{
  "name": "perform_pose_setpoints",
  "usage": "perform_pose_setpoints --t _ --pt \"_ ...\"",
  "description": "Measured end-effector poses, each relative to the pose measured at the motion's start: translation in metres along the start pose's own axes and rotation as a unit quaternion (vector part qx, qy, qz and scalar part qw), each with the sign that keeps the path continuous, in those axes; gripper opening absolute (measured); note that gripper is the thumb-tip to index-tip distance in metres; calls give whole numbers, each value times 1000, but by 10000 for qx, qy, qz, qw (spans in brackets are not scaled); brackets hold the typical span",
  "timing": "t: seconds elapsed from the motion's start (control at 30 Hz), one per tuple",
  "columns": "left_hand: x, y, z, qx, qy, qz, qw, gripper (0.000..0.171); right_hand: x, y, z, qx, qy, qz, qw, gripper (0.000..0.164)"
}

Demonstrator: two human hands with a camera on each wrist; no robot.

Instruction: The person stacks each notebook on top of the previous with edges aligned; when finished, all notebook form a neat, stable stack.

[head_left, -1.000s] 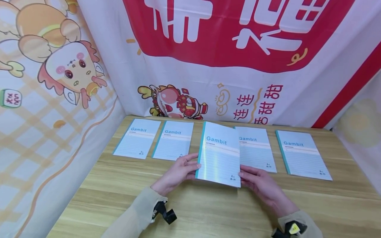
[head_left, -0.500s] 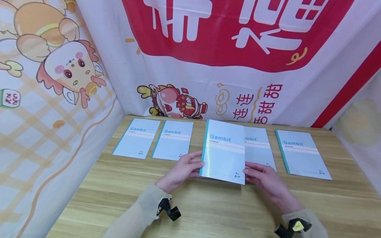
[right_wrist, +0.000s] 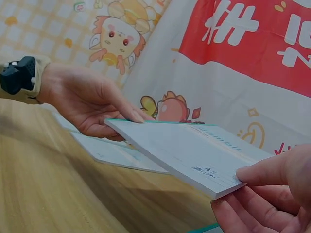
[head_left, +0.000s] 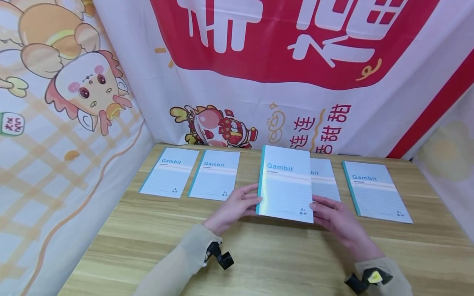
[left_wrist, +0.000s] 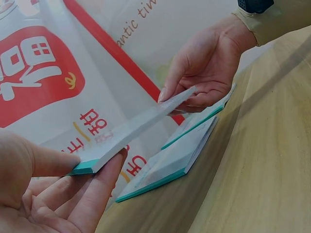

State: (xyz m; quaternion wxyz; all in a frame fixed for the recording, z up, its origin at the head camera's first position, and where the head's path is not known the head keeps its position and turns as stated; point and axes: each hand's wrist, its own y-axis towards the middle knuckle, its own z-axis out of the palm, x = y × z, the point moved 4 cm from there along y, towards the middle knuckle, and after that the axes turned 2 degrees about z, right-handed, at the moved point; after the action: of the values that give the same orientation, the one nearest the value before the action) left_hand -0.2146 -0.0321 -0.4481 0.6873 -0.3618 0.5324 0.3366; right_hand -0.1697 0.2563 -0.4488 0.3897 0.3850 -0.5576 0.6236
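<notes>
A light-blue Gambit notebook (head_left: 285, 185) with a teal spine is held up off the table between both hands. My left hand (head_left: 235, 205) pinches its spine edge, thumb (left_wrist: 53, 160) on the cover and fingers underneath. On the opposite edge, near the lower corner, my right hand (head_left: 338, 220) pinches it the same way, thumb (right_wrist: 267, 170) on top. Both wrist views show the notebook tilted and apart from the wood. Behind it, a second notebook (head_left: 326, 176) lies flat and is partly covered from the head view.
Two more notebooks lie on the left, one at the far left (head_left: 169, 172) and another (head_left: 214, 174) beside it. At the right lies one more notebook (head_left: 375, 191). The wooden table (head_left: 281, 259) ends at a printed cloth backdrop (head_left: 214, 94).
Both hands have carried the held notebook to the right and slightly up in the head view. It now covers more of the notebook behind it. The other notebooks stay put.
</notes>
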Motion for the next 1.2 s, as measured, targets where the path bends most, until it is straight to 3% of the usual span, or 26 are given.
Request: perform_pose_setpoints --t 0.8,1.2 --pt "-3 29 13 -280 58 -189 9994 58 9 1 -26 -291 -79 -41 9995 68" --pt "-9 47 14 -647 -75 -252 9976 33 18 -3 -39 -315 143 -96 9994 62"
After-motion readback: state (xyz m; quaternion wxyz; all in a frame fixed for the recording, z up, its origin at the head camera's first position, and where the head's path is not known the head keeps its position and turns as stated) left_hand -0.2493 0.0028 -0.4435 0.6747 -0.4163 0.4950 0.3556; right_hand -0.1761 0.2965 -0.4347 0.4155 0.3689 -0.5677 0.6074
